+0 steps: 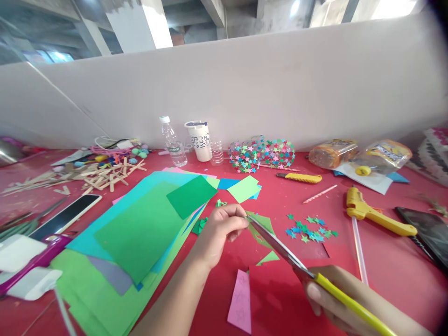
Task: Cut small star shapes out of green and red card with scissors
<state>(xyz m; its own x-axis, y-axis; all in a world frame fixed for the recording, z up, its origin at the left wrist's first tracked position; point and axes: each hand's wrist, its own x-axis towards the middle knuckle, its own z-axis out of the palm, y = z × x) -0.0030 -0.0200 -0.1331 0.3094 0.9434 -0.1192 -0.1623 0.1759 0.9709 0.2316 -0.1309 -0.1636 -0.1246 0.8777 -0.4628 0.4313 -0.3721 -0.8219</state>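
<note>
My left hand (222,228) is closed in a pinch near the middle of the table, on a small piece of green paper (249,223) mostly hidden by the fingertips. My right hand (325,289) grips scissors (280,247) with yellow handles, their blade tips right at the left fingertips. Below the blades lie light green paper scraps (269,257). A pink paper strip (240,298) with star outlines drawn on it rests nearer to me. Small cut paper stars (308,229) in green and blue are scattered right of the blades. Dark green folded pieces (200,226) lie left of my left hand.
Coloured paper sheets (140,228) are stacked on the left, near a phone (66,217) and wooden sticks (114,177). Behind stand a water bottle (174,144), a white cup (200,142) and star-filled containers (245,156). A yellow cutter (303,178) and glue gun (376,214) lie right.
</note>
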